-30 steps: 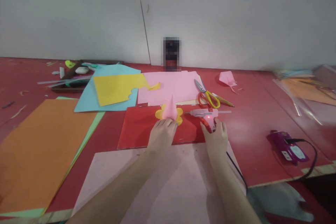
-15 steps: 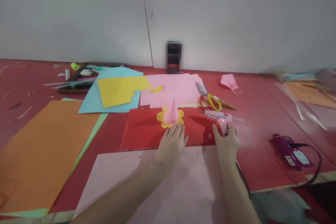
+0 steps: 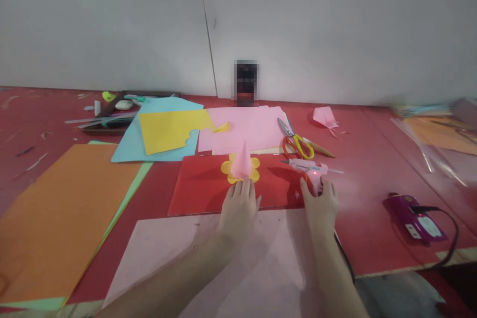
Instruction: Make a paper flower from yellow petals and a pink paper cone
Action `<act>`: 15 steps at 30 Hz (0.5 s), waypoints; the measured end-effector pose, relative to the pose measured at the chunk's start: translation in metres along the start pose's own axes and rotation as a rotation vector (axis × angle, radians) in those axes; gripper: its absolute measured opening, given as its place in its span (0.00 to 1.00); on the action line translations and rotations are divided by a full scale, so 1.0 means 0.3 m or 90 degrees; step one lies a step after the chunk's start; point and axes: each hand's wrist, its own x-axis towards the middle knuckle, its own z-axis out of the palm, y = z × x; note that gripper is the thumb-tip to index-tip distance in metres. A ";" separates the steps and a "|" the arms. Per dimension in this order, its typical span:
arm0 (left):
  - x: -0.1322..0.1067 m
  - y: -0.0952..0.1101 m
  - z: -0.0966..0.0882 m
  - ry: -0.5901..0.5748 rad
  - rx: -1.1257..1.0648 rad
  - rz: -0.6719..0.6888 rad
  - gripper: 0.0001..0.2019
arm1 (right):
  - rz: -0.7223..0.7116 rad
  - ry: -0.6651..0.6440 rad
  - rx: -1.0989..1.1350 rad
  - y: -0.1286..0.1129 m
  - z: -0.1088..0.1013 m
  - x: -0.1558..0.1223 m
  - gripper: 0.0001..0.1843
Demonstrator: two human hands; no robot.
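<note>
My left hand [image 3: 238, 206] lies with fingers stretched out on a red sheet [image 3: 201, 184], its fingertips at the near edge of a yellow paper flower [image 3: 255, 175]. From the flower's middle a pink paper cone [image 3: 242, 161] points up. At the right end of the red sheet, my right hand [image 3: 321, 203] has its thumb and fingers around the handle of a pale pink hot glue gun [image 3: 313, 168]. The gun's nozzle points left and a small red light glows on its body. My palm hides part of the handle.
Scissors [image 3: 298, 144] and a pencil [image 3: 320, 148] lie behind the glue gun. Yellow card [image 3: 164, 131], pink paper [image 3: 246, 129] and orange sheets [image 3: 63, 208] spread over the red table. A purple power socket [image 3: 415, 218] with a cord sits right. A folded pink paper piece [image 3: 324, 117] lies behind.
My left hand has shifted slightly left, its fingers now straighter toward the flower's near edge. My right hand stays at the glue gun, which has barely moved.
</note>
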 end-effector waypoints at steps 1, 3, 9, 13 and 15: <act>0.003 -0.003 -0.003 -0.003 0.000 0.001 0.17 | -0.001 0.002 0.003 0.000 0.000 0.000 0.28; 0.009 -0.004 -0.011 0.001 -0.002 0.017 0.17 | 0.000 0.002 0.005 -0.001 -0.001 0.000 0.29; 0.051 0.049 -0.013 0.014 -0.024 0.044 0.22 | -0.011 0.005 0.010 0.002 0.002 0.001 0.30; 0.100 0.099 -0.008 -0.022 -0.019 -0.014 0.28 | -0.007 0.000 0.017 0.003 0.001 -0.002 0.31; 0.114 0.115 -0.010 -0.039 -0.011 -0.028 0.29 | -0.003 -0.010 0.023 0.002 0.000 -0.002 0.30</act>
